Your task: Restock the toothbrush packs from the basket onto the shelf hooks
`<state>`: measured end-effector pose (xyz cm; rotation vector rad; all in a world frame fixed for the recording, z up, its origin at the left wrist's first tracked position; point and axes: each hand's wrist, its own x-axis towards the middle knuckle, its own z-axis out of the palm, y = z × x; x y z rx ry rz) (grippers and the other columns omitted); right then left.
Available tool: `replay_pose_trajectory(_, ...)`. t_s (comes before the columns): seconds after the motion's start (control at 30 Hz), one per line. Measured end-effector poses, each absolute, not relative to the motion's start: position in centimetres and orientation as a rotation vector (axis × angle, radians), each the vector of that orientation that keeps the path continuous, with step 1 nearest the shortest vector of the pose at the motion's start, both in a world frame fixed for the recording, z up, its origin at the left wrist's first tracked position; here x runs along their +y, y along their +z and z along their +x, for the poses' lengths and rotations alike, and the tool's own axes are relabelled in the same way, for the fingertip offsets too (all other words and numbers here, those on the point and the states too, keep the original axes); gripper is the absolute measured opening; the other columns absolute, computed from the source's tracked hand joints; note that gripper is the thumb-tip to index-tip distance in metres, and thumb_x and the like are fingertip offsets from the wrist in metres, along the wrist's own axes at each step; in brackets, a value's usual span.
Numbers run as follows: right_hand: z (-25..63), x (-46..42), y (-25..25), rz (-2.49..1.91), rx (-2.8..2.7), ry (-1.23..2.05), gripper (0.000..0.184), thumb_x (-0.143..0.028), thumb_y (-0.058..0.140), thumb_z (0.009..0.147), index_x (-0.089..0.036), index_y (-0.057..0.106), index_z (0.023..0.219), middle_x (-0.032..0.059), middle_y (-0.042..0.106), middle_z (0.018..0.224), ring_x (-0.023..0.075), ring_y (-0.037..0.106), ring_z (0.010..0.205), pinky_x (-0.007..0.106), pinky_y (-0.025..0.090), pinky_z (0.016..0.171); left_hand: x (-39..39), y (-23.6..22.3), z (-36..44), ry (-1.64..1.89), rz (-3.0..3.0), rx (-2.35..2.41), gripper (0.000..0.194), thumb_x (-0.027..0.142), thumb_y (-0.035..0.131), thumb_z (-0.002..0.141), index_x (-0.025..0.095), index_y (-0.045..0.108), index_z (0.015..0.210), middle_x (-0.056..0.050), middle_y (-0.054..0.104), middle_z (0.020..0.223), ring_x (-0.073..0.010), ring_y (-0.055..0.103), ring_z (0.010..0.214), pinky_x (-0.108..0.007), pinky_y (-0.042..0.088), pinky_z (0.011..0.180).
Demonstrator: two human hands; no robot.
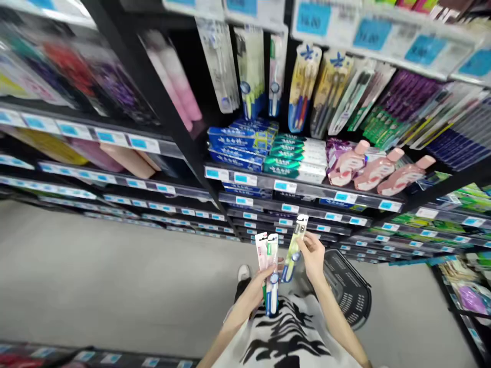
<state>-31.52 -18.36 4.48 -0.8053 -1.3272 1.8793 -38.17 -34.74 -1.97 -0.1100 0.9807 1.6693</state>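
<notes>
My left hand (258, 286) is closed around two packaged toothbrushes. The front toothbrush pack (273, 255) is white, green and blue, and the pack behind it (262, 245) has a pale pink top. My right hand (312, 253) pinches the edge of a third packaged toothbrush (294, 250), yellow-green with a blue lower end. It is held upright beside the other two, close to the fingers of my left hand. Both hands are in front of my body, below shelf height.
A dark shopping basket (347, 286) stands on the floor to the right. Ahead, the shelf (253, 179) carries toothpaste boxes (238, 140), pink bottles (347, 163) and hanging toothbrush packs (305, 87). Another shelf unit (460, 296) borders the right side.
</notes>
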Motion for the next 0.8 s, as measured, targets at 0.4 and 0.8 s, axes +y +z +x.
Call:
replay_pose_trajectory(0.4,-43.4,-23.3,8.9,-0.091,-0.001,2.622,0.025,-0.006,0.059,0.092,-0.025,0.067,0.107,-0.0088,0.057,0.07,0.0024,0.034,0.044,0.01,0.026,0.038,-41.0,-2.8,-53.6,1.595,-0.189,1.062,0.056,0.03,0.078,0.079,0.013,0.059,0.129,-0.016,0.073,0.119,-0.0253,0.075,0.085,-0.035,0.062,0.075)
replay_pose_trajectory(0.8,-48.9,-24.7,11.2,-0.234,-0.63,2.533,0.028,-0.012,0.065,0.085,-0.027,0.069,0.108,-0.0051,0.058,0.077,0.0039,0.024,0.047,0.012,0.024,0.042,-43.7,-5.8,-56.4,1.654,-0.345,1.027,0.063,0.041,0.087,0.065,0.024,0.065,0.121,-0.008,0.078,0.108,-0.0247,0.075,0.077,-0.032,0.061,0.066)
